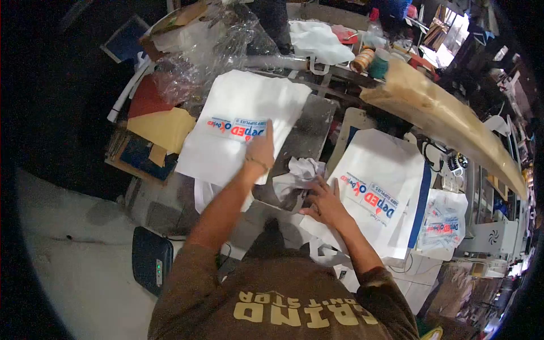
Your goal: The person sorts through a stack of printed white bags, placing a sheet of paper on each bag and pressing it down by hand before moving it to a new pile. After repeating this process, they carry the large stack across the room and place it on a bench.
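My left hand (261, 151) lies over a stack of white printed tote bags (226, 99), its index finger stretched out beside the red and blue lettering. Its other fingers are partly hidden. Lower and to the right, my right hand (326, 204) has its fingers spread at the left edge of another white printed bag (368, 156), which lies on a dark blue board (420, 212). Crumpled white material (303, 173) sits just beyond the right fingertips. Whether those fingers pinch any of it cannot be made out.
A grey platen (314, 122) shows between the two bags. Clear plastic wrap (198, 62) and a yellow sheet (161, 127) lie at the left. A long brown-wrapped piece (447, 110) curves along the right. Another printed bag (445, 224) lies beyond the blue board.
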### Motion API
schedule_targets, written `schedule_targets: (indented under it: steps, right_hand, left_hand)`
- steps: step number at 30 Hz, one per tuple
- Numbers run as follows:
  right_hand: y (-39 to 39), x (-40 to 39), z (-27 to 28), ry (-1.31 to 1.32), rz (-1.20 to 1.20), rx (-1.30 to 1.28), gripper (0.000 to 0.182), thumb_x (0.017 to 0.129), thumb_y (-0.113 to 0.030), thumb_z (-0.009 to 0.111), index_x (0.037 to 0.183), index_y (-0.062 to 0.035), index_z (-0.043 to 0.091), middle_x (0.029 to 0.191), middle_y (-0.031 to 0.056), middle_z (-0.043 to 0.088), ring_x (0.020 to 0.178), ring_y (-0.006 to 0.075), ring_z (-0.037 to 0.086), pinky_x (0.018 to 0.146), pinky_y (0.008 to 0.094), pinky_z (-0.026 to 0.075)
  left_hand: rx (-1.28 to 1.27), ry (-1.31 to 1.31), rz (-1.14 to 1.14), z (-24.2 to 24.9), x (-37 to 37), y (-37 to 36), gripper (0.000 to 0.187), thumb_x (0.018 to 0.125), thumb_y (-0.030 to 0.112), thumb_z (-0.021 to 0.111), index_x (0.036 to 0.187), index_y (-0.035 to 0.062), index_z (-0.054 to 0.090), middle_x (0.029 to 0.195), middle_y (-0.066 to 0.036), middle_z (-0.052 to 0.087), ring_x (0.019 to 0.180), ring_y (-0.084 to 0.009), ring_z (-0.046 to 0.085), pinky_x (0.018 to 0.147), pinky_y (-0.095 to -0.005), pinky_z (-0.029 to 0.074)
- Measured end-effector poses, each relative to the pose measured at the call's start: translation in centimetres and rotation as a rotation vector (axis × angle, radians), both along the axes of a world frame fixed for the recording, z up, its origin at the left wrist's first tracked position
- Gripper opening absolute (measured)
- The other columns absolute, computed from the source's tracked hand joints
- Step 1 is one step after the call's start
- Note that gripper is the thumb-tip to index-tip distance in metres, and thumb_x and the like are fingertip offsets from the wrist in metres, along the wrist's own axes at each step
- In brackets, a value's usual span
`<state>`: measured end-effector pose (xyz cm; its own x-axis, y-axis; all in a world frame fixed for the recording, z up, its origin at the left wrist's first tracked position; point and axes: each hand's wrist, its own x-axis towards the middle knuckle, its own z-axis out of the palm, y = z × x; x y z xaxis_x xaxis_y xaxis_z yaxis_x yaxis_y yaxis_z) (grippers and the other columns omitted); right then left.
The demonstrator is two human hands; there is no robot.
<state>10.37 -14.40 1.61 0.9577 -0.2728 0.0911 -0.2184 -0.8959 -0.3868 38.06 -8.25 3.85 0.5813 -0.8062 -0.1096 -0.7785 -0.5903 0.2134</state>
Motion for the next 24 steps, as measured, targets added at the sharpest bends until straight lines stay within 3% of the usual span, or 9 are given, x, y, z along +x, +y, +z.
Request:
schedule_targets:
  steps: [1, 4, 6, 10, 12, 15, 18, 20, 24]
  right_hand:
    - [0.0, -0.3, -0.1, 0.127, 0.028, 0.017, 0.048, 0.088, -0.052, 0.067, 0.101, -0.0068, 0.073, 0.133, 0.0129, 0.060, 0.141, 0.0364, 0.039, 0.115, 0.0688, 0.014]
    - [-1.0, -2.0, -1.8, -0.051, 0.041, 0.166, 0.045, 0.089, -0.050, 0.067, 0.089, -0.0064, 0.075, 0.127, 0.0119, 0.064, 0.141, 0.0367, 0.039, 0.117, 0.0663, 0.015]
    - [-1.5, -2.6, -1.3, -0.067, 0.042, 0.208, 0.038, 0.088, -0.045, 0.069, 0.090, -0.0074, 0.074, 0.122, 0.0114, 0.066, 0.138, 0.0371, 0.043, 0.117, 0.0644, 0.016]
    - [-1.7, -2.0, 0.2, 0.017, 0.055, 0.205, 0.023, 0.084, -0.031, 0.077, 0.092, -0.0098, 0.073, 0.124, 0.0117, 0.066, 0.134, 0.0373, 0.047, 0.118, 0.0623, 0.018]
    - [-1.6, -0.9, 1.0, 0.010, 0.056, 0.204, 0.025, 0.084, -0.028, 0.077, 0.098, -0.0083, 0.072, 0.120, 0.0126, 0.067, 0.127, 0.0370, 0.054, 0.114, 0.0557, 0.031]
    - [-1.1, 2.0, 0.4, -0.015, 0.024, 0.292, 0.029, 0.086, -0.027, 0.075, 0.105, -0.0051, 0.070, 0.112, 0.0148, 0.069, 0.112, 0.0331, 0.064, 0.100, 0.0440, 0.048]
    - [0.4, 7.8, 0.0, -0.078, 0.067, 0.735, 0.035, 0.089, -0.026, 0.072, 0.114, -0.0009, 0.068, 0.101, 0.0180, 0.069, 0.095, 0.0351, 0.068, 0.086, 0.0420, 0.053]
    - [1.7, 11.5, -3.0, -0.176, 0.160, 0.889, 0.034, 0.090, -0.022, 0.072, 0.115, 0.0004, 0.067, 0.094, 0.0186, 0.070, 0.085, 0.0309, 0.069, 0.079, 0.0395, 0.056]
    - [4.8, 15.3, -2.1, -0.197, 0.073, 0.916, 0.032, 0.090, -0.016, 0.070, 0.119, -0.0009, 0.065, 0.105, 0.0194, 0.068, 0.087, 0.0315, 0.069, 0.076, 0.0392, 0.057]
  left_hand:
    - [0.019, 0.087, 0.020, 2.1, 1.7, 0.7, 0.104, 0.072, 0.001, 0.068, 0.156, 0.0014, 0.006, 0.098, -0.035, 0.064, 0.095, -0.0454, 0.067, 0.081, -0.0514, 0.055]
    - [-0.094, 0.164, -0.078, 5.2, 10.6, 3.3, 0.096, 0.068, 0.005, 0.066, 0.154, 0.0073, 0.022, 0.119, -0.031, 0.063, 0.112, -0.0425, 0.063, 0.096, -0.0464, 0.051]
    - [-0.097, 0.258, -0.029, 12.2, 12.4, 4.6, 0.087, 0.065, 0.003, 0.068, 0.147, 0.0061, 0.039, 0.123, -0.025, 0.063, 0.114, -0.0320, 0.062, 0.097, -0.0389, 0.050]
    - [-0.087, 0.396, -0.142, 18.7, 17.6, 6.0, 0.089, 0.061, 0.000, 0.068, 0.146, 0.0053, 0.041, 0.125, -0.019, 0.063, 0.115, -0.0283, 0.061, 0.100, -0.0365, 0.048]
    - [-0.105, 0.355, -0.166, 20.1, 18.4, 6.6, 0.089, 0.061, 0.000, 0.068, 0.145, 0.0053, 0.041, 0.126, -0.018, 0.063, 0.116, -0.0280, 0.060, 0.101, -0.0364, 0.048]
    - [-0.144, 0.265, -0.237, 18.6, 19.0, 7.2, 0.087, 0.061, -0.001, 0.068, 0.144, 0.0051, 0.043, 0.129, -0.018, 0.061, 0.119, -0.0285, 0.058, 0.102, -0.0368, 0.047]
    - [-0.080, 0.147, -0.289, 17.2, 14.5, 6.8, 0.091, 0.063, 0.000, 0.068, 0.148, 0.0040, 0.037, 0.141, -0.022, 0.053, 0.126, -0.0318, 0.056, 0.107, -0.0395, 0.045]
    - [0.180, 0.171, -0.051, 17.2, 9.8, 5.8, 0.094, 0.064, 0.000, 0.068, 0.151, 0.0019, 0.031, 0.144, -0.028, 0.048, 0.130, -0.0382, 0.052, 0.105, -0.0391, 0.047]
    - [0.048, 0.209, -0.099, 14.9, 12.7, 6.9, 0.091, 0.065, 0.001, 0.069, 0.149, 0.0006, 0.033, 0.144, -0.026, 0.049, 0.130, -0.0325, 0.052, 0.104, -0.0384, 0.047]
